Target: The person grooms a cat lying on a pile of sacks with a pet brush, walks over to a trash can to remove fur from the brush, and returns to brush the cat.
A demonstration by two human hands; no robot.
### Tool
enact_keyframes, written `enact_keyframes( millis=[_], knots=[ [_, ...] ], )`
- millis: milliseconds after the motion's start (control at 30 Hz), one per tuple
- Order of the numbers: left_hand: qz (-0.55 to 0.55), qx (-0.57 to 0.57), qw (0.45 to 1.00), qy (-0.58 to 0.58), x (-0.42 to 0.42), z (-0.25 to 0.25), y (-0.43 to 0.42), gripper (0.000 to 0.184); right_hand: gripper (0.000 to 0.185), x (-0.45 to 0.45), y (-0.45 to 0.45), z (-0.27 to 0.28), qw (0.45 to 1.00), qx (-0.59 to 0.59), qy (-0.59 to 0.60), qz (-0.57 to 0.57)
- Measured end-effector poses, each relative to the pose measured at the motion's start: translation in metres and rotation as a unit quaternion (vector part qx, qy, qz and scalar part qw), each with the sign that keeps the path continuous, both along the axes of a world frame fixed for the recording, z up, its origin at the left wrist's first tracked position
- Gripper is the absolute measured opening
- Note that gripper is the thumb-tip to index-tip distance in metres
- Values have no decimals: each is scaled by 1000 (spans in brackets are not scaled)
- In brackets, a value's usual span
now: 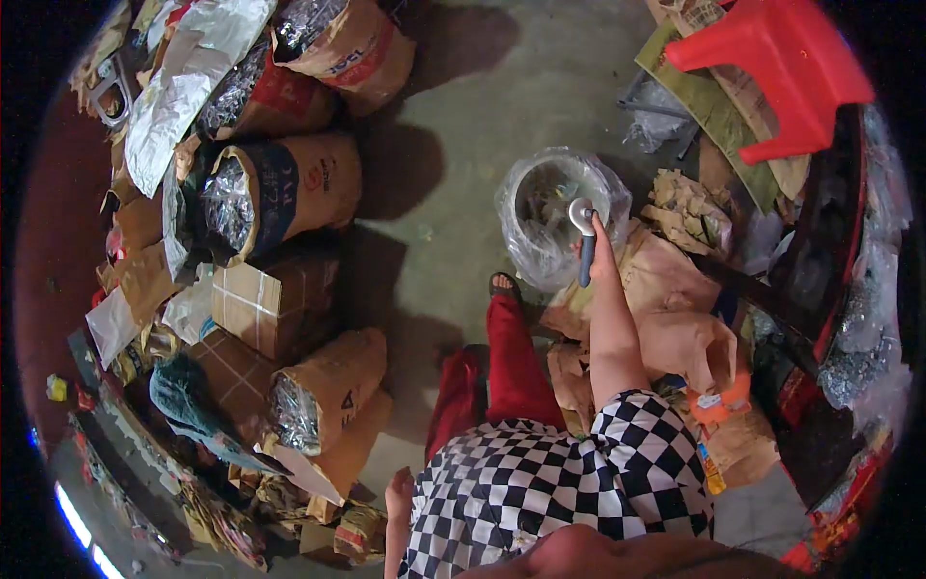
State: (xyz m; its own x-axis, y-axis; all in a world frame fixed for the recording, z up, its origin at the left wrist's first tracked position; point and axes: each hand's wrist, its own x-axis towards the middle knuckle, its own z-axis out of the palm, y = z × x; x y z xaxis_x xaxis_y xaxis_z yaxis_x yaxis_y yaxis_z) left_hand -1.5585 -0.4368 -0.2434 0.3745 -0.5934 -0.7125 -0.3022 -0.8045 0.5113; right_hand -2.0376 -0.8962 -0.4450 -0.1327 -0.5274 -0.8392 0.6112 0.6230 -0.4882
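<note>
My right hand (590, 249) is stretched forward and closed around the dark grey handle of a wheel cutter (582, 214), which looks like a pizza cutter with a round silver head. Below and behind the tool stands a round tub or bag wrapped in clear plastic (516, 253), open at the top; its contents are hard to make out. Beside my hip hangs my left hand (398, 490), low and at the edge of my checkered shirt. Its fingers are too small and partly hidden to read, and I see nothing in it.
To the left stand several paper sacks (323, 179) of shiny clear plastic, plus a cardboard box (246, 299). Crumpled brown paper (675, 275) lies right of my arm. A red plastic stool (786, 72) is at upper right. Bare concrete floor (453, 179) runs between the piles.
</note>
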Motion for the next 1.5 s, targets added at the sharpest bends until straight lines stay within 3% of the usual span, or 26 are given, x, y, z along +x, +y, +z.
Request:
enact_keyframes(
  millis=[67, 133, 233, 433, 600, 900, 967, 1000, 1067, 1100, 1167, 1300, 1500],
  knots=[
    [28, -10, 1000, 4, 0, -1, -2, 30, 56, -4, -5, 0, 999, 26, 23, -1],
    [-54, 8, 998, -24, 3, -7, -1, 30, 59, -11, -6, -9, 999, 37, -7, -2],
    [-65, 40, 996, -42, -8, 9, -11, 30, 59, -15, -2, -9, 998, 29, -49, 0],
    [40, 28, 999, -11, -3, -8, 7, 30, 56, -15, 1, -4, 998, 32, -56, 2],
    [-7, 24, 999, -28, -21, 5, -10, 30, 55, -15, -2, -3, 999, 39, -35, -4],
    [61, 4, 998, 8, -11, -9, 7, 30, 56, -3, 11, -6, 999, 11, 19, -42],
    [47, -2, 999, 5, -14, -16, 9, 30, 61, -9, 10, 11, 993, 2, -110, -46],
    [32, -7, 999, 2, -17, -19, 10, 30, 61, -12, 9, 20, 993, 0, -109, -45],
    [48, -8, 999, 12, -25, -23, 5, 30, 66, -18, 9, 35, 963, -58, -259, -50],
    [61, -7, 998, 21, -28, -25, 2, 30, 66, -23, 9, 36, 963, -61, -257, -51],
    [37, -6, 999, 16, -17, -29, 13, 30, 67, -16, 28, 40, 897, -219, -381, 34],
    [14, -15, 1000, 12, -25, -40, 10, 30, 64, -23, 28, 49, 885, -243, -387, 85],
    [42, -53, 997, 36, -14, -38, 20, 29, 41, 1, 50, 82, 880, -255, -394, 78]
  ],
)
